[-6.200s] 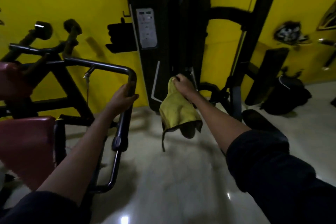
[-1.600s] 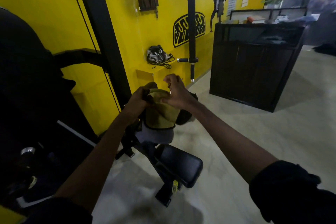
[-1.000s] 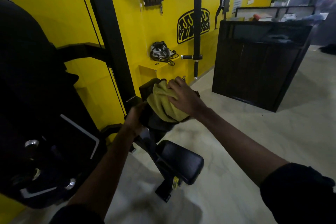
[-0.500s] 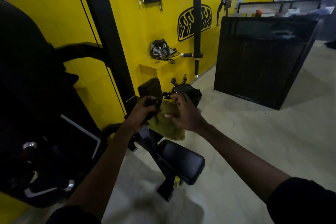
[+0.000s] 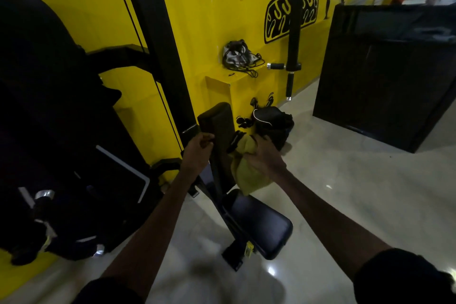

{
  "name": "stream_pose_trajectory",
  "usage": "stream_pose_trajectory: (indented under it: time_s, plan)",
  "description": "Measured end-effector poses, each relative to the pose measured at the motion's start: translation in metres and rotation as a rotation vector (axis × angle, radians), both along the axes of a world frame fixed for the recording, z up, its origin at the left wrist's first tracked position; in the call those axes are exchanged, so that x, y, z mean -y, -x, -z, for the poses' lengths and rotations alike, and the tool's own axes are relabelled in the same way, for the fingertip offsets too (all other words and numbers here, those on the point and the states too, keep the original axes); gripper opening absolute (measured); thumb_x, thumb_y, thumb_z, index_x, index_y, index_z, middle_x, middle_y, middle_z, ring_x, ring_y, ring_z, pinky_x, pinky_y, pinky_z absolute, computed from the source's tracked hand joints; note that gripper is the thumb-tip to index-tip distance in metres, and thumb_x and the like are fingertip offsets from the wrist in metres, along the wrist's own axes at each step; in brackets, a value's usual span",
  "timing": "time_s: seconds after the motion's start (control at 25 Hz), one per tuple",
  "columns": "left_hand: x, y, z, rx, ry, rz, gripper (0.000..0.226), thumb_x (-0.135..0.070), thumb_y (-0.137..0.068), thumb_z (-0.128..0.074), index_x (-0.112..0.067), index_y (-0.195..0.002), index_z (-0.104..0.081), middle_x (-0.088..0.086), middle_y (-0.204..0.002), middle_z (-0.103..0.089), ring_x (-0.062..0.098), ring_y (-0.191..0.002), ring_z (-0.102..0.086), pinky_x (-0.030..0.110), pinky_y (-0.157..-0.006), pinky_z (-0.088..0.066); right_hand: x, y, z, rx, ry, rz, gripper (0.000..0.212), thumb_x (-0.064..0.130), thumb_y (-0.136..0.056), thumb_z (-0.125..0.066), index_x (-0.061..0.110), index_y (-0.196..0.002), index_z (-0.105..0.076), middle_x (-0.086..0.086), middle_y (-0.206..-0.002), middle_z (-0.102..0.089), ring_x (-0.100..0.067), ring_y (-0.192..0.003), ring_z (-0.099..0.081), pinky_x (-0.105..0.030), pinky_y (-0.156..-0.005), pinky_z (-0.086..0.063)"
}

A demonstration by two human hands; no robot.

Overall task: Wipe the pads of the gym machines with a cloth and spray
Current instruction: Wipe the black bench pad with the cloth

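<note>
A black upright back pad [image 5: 219, 136] rises from the machine in front of me, with a black seat pad [image 5: 261, 227] below it near the floor. My right hand [image 5: 265, 159] grips a yellow cloth [image 5: 246, 175] bunched against the right side of the back pad. My left hand [image 5: 197, 153] has its fingers curled around the pad's left edge, holding it. No spray bottle is in view.
A black weight-stack cover [image 5: 56, 131] fills the left. A black upright post [image 5: 160, 39] stands against the yellow wall. A black bag [image 5: 274, 123] lies on the floor behind the pad. A dark counter [image 5: 385, 71] stands at right, with pale tiled floor [image 5: 357, 192] between.
My right hand has carried the cloth down the back pad, from its top edge to its right side. My left hand stays at the pad's left edge.
</note>
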State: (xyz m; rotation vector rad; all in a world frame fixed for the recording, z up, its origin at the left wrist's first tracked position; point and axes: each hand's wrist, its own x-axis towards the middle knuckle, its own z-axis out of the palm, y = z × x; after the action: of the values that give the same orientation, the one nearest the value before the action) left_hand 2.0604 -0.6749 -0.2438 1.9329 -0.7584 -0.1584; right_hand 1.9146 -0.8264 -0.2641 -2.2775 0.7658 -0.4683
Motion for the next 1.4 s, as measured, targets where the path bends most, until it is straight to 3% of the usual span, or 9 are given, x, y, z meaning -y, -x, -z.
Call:
stream_pose_trajectory:
  time_s: [0.2, 0.36, 0.56, 0.68, 0.8, 1.04, 1.16, 1.28, 1.4]
  plan:
    - [0.034, -0.07, -0.002, 0.143, -0.089, 0.006, 0.037, -0.014, -0.103, -0.05, -0.01, -0.14, -0.052, 0.005, -0.119, -0.064, 0.005, -0.089, -0.054, 0.001, -0.06, -0.038, 0.037, -0.077, -0.007, 0.191, 0.219, 0.219, 0.067, 0.028, -0.084, -0.077, 0.02, -0.143, -0.046, -0.015, -0.132, -0.045, -0.033, -0.113, -0.058, -0.049, -0.082, -0.058]
    - [0.063, -0.121, 0.013, 0.058, -0.108, 0.076, 0.051, -0.02, -0.106, -0.046, -0.013, -0.154, -0.032, 0.012, -0.152, -0.041, 0.024, -0.136, -0.044, 0.024, -0.1, -0.036, 0.053, -0.145, -0.012, 0.219, 0.368, 0.254, 0.074, 0.022, -0.077, -0.081, 0.011, -0.141, -0.045, -0.021, -0.127, -0.05, -0.037, -0.108, -0.057, -0.047, -0.081, -0.057]
    - [0.069, -0.145, 0.031, -0.026, 0.101, 0.163, 0.028, -0.024, -0.105, -0.048, -0.022, -0.13, -0.059, -0.015, -0.117, -0.06, 0.011, -0.114, -0.055, 0.008, -0.092, -0.038, 0.032, -0.178, 0.024, 0.226, 0.407, 0.054, 0.081, 0.037, -0.083, -0.071, 0.005, -0.15, -0.038, -0.024, -0.129, -0.046, -0.042, -0.118, -0.048, -0.047, -0.1, -0.046]
    - [0.072, -0.162, 0.056, -0.031, 0.151, 0.168, 0.041, -0.035, -0.103, -0.047, -0.017, -0.138, -0.057, 0.001, -0.133, -0.061, 0.017, -0.124, -0.056, 0.025, -0.102, -0.044, 0.042, -0.167, 0.03, 0.238, 0.445, 0.021, 0.062, 0.042, -0.095, -0.058, 0.007, -0.146, -0.05, -0.023, -0.129, -0.049, -0.038, -0.116, -0.051, -0.05, -0.095, -0.052]
    - [0.074, -0.166, 0.063, -0.068, 0.161, 0.172, 0.04, -0.029, -0.104, -0.048, -0.017, -0.141, -0.055, 0.002, -0.14, -0.058, 0.014, -0.13, -0.052, 0.014, -0.102, -0.04, 0.073, -0.174, 0.023, 0.17, 0.568, 0.071, 0.058, 0.056, -0.091, -0.054, 0.02, -0.137, -0.058, -0.016, -0.138, -0.051, -0.034, -0.129, -0.042, -0.05, -0.104, -0.041]
    - [0.072, -0.172, 0.069, -0.175, 0.183, 0.126, 0.039, -0.029, -0.102, -0.048, -0.026, -0.14, -0.057, -0.006, -0.142, -0.057, 0.009, -0.131, -0.052, 0.042, -0.11, -0.044, 0.068, -0.203, 0.028, 0.281, 0.239, 0.064, 0.065, 0.046, -0.096, -0.053, 0.013, -0.151, -0.041, -0.015, -0.154, -0.035, -0.035, -0.135, -0.044, -0.042, -0.106, -0.044]
    - [0.068, -0.176, 0.068, -0.316, 0.244, 0.173, 0.042, -0.034, -0.103, -0.045, -0.017, -0.139, -0.058, 0.001, -0.138, -0.061, 0.016, -0.13, -0.054, 0.049, -0.112, -0.042, 0.066, -0.213, 0.016, 0.292, 0.215, 0.154, 0.06, 0.051, -0.092, -0.053, 0.021, -0.144, -0.048, -0.01, -0.149, -0.042, -0.032, -0.13, -0.048, -0.05, -0.098, -0.051]
    - [0.063, -0.171, 0.056, -0.662, 0.413, 0.214, 0.05, -0.044, -0.105, -0.039, -0.008, -0.131, -0.062, 0.014, -0.131, -0.064, 0.03, -0.124, -0.059, 0.054, -0.111, -0.041, 0.023, -0.202, 0.051, 0.306, 0.394, 0.043, 0.061, 0.05, -0.097, -0.053, 0.019, -0.149, -0.046, -0.013, -0.154, -0.038, -0.033, -0.144, -0.036, -0.051, -0.112, -0.039]
    - [0.057, -0.16, 0.037, -0.799, 0.424, 0.165, 0.065, -0.051, -0.107, -0.016, -0.01, -0.121, -0.066, 0.008, -0.114, -0.073, 0.024, -0.105, -0.07, 0.038, -0.088, -0.055, 0.01, -0.206, 0.064, 0.293, 0.465, 0.043, 0.059, 0.051, -0.102, -0.047, 0.019, -0.152, -0.043, -0.014, -0.157, -0.036, -0.035, -0.151, -0.023, -0.055, -0.119, -0.029]
